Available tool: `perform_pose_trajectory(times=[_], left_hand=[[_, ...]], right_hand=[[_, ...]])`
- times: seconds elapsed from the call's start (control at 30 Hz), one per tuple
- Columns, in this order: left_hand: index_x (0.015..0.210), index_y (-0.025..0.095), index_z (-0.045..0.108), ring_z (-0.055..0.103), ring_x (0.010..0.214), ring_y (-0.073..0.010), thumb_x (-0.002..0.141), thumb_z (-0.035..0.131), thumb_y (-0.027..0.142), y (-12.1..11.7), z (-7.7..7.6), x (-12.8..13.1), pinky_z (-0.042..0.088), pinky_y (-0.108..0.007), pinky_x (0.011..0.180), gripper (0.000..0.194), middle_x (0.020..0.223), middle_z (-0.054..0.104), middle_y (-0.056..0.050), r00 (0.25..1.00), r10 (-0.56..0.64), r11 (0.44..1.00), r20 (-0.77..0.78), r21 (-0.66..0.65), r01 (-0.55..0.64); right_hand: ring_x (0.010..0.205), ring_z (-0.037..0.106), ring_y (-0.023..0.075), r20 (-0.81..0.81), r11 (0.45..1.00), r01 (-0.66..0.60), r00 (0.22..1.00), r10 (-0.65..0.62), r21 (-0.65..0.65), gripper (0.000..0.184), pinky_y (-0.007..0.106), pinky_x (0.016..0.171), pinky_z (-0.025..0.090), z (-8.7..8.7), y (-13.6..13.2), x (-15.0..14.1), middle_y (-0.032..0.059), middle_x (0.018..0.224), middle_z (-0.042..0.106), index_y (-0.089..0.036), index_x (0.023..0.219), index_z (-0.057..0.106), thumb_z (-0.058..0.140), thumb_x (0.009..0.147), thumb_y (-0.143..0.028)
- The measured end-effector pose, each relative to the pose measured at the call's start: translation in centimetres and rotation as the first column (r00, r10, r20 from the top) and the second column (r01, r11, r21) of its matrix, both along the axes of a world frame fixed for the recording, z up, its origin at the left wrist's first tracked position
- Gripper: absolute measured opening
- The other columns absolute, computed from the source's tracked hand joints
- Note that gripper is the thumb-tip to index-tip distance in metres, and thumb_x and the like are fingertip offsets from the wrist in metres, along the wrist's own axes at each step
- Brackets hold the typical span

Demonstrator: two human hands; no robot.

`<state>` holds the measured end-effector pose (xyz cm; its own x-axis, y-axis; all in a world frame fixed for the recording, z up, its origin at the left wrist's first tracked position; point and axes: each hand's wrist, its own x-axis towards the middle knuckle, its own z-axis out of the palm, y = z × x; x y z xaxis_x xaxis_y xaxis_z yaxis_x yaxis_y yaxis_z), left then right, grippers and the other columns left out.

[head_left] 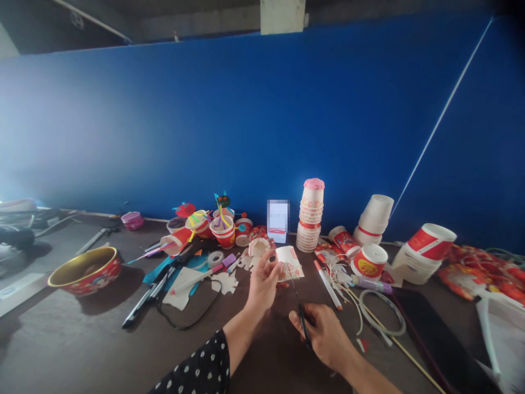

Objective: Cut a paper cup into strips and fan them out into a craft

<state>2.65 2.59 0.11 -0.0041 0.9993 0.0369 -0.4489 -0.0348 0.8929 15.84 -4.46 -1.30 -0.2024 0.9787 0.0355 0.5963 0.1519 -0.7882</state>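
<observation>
Near the middle of the table, my left hand (264, 279) pinches a piece of white paper cup wall (292, 258) with a red print, holding it up off the surface. Black-handled scissors (303, 324) are gripped in my right hand (323, 331), just below and to the right. Their blades point up toward the lower edge of the cup piece; whether they touch it I cannot tell. Just behind my left hand lies a cut white cup part (259, 247) with a ragged edge. A marker with an orange cap (328, 285) lies to the right of the cup piece.
A tall stack of paper cups (310, 216) stands behind, beside a pixelated upright screen (278, 219). Decorated cups (223, 230), pens and paper scraps crowd the left, with a red-and-gold bowl (86, 271) farther out. Coiled tubing (383, 312) and a dark flat panel (435, 334) lie right.
</observation>
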Motion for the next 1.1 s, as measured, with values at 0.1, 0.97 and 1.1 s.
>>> perform_pose_trajectory(times=[0.1,0.97,1.1], left_hand=[[0.110,0.014,0.049,0.052,0.049,-0.0078,0.051,0.075,0.043,-0.08,0.07,0.06,0.047,-0.019,0.041,0.071,0.060,0.056,0.004,1.000,0.013,1.000,-0.019,-0.013,-0.013],[0.116,0.012,0.046,0.055,0.054,-0.0107,0.051,0.075,0.045,-0.02,0.22,-0.16,0.049,-0.020,0.041,0.078,0.065,0.059,0.001,0.999,0.009,1.000,-0.038,0.008,-0.009],[0.119,0.015,0.048,0.056,0.054,-0.0104,0.053,0.075,0.043,-0.04,0.24,-0.20,0.049,-0.019,0.042,0.076,0.067,0.060,0.000,0.999,0.015,1.000,-0.050,0.016,-0.014]], right_hand=[[0.047,0.041,0.0091,-0.007,1.000,0.002,1.000,-0.002,0.005,0.045,0.020,0.043,0.025,0.07,0.03,-0.03,-0.0011,0.050,0.046,-0.016,0.055,0.044,0.041,0.082,-0.052],[0.045,0.039,0.0084,-0.055,0.999,0.049,0.997,-0.049,-0.017,0.050,0.020,0.041,0.024,-0.60,0.14,0.13,-0.0029,0.046,0.044,-0.016,0.053,0.046,0.042,0.079,-0.059],[0.046,0.040,0.0087,-0.070,0.999,0.045,0.997,-0.046,-0.007,0.050,0.020,0.042,0.025,-0.50,0.12,0.09,-0.0031,0.047,0.043,-0.016,0.053,0.046,0.042,0.080,-0.058]])
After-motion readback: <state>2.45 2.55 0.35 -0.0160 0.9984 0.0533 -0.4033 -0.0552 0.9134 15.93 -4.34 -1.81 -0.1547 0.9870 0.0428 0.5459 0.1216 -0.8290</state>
